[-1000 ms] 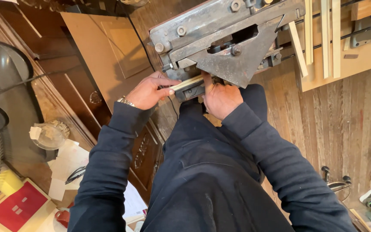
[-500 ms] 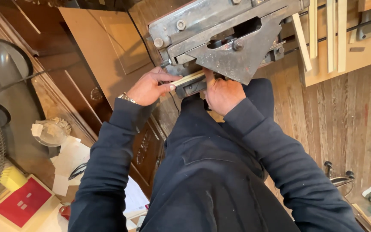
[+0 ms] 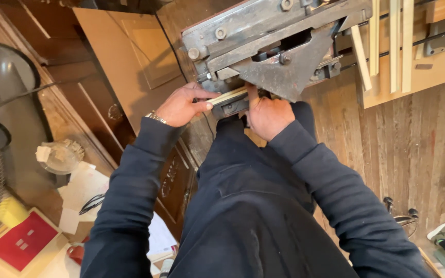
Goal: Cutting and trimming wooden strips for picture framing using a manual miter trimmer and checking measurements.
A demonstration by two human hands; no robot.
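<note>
A worker's left hand (image 3: pixel 178 105) pinched the near end of a thin pale wooden strip (image 3: pixel 227 96) while the right hand (image 3: pixel 267 116) closed over its far part, forefinger pressing it against the underside of a heavy grey metal machine (image 3: pixel 274 41). The strip looked light, stiff and easily snapped, best gripped by its ends. Steel edges crowded just above both hands; open plank floor (image 3: pixel 418 149) lay to the right, a cabinet (image 3: pixel 124 67) left.

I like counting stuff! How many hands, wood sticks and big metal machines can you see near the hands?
Hands: 2, left hand and right hand
Wood strip held: 1
Wood strips on the bench: 4
Metal machine: 1
Total: 8
</note>
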